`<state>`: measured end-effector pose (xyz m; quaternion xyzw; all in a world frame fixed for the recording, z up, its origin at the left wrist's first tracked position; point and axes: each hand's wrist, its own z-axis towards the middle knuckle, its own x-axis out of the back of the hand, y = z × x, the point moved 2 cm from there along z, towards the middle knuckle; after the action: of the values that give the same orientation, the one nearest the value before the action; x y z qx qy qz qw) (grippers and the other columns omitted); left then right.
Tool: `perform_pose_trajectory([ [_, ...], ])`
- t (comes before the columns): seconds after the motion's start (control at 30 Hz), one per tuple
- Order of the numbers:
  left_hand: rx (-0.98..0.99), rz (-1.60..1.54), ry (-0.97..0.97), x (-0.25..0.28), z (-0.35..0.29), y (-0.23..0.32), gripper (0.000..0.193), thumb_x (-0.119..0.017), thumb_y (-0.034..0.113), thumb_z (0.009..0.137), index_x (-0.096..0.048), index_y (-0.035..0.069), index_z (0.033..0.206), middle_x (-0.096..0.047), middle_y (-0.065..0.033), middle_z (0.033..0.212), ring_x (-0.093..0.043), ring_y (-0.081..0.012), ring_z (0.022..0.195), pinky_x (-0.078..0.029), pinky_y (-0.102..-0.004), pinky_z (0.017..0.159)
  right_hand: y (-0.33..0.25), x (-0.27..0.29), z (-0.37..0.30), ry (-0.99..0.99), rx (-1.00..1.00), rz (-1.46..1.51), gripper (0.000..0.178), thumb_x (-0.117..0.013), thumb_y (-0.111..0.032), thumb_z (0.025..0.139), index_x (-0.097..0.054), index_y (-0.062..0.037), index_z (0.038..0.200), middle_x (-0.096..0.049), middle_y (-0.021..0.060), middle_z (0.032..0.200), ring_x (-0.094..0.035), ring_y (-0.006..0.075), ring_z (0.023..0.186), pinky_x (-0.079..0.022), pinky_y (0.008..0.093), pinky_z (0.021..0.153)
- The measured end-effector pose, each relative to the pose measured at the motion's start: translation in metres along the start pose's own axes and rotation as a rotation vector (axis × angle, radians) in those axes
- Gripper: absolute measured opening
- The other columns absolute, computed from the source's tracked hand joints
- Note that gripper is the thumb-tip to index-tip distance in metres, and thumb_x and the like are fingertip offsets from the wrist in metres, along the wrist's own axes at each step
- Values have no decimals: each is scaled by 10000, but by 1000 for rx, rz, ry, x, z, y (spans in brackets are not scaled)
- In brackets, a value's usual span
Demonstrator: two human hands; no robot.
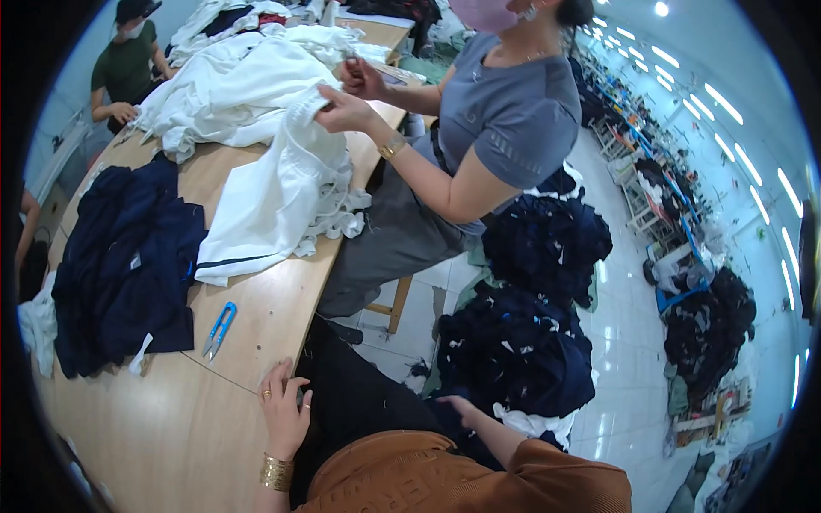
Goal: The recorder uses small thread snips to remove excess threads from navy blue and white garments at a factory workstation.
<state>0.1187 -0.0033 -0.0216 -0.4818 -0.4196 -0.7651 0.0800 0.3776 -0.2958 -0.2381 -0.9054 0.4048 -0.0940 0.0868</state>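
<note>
Brt, cool lt from ceiling tubes (723,103); glare on floor (629,299); worktop (265,312) R edge well lit; fisheye warp, blk corners.

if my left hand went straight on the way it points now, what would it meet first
Your left hand would likely meet the white garment first, after crossing some wooden tabletop; the blue thread snips lie left of that line, though the fisheye bend leaves it uncertain.

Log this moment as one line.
left hand: resting on pale wooden table edge; right hand: by navy cloth heap, contact unclear; blue thread snips: on table
</note>
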Motion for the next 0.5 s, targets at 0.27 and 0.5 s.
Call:
perform_pose_trajectory([
  [0.27,31,57,-23,-5,-2,-6,150,-619,39,752,-586,76,894,-405,-94,1343,-345,-302,1253,-256,-412,1017,8,-50,41,5,425,-994,619,-673,-478,678,-585,27,1024,-622,180,1070,-587,310,1016,-468,399,851],
  [0.5,-11,-44,-17,-12,11,4,137,-609,29,759,-586,73,887,-401,-85,1354,-345,-292,1264,-262,-409,1014,-38,217,-6,517,221,-1181,559,-642,-541,691,-657,-112,1050,-620,151,1089,-589,296,1026,-462,357,877],
])
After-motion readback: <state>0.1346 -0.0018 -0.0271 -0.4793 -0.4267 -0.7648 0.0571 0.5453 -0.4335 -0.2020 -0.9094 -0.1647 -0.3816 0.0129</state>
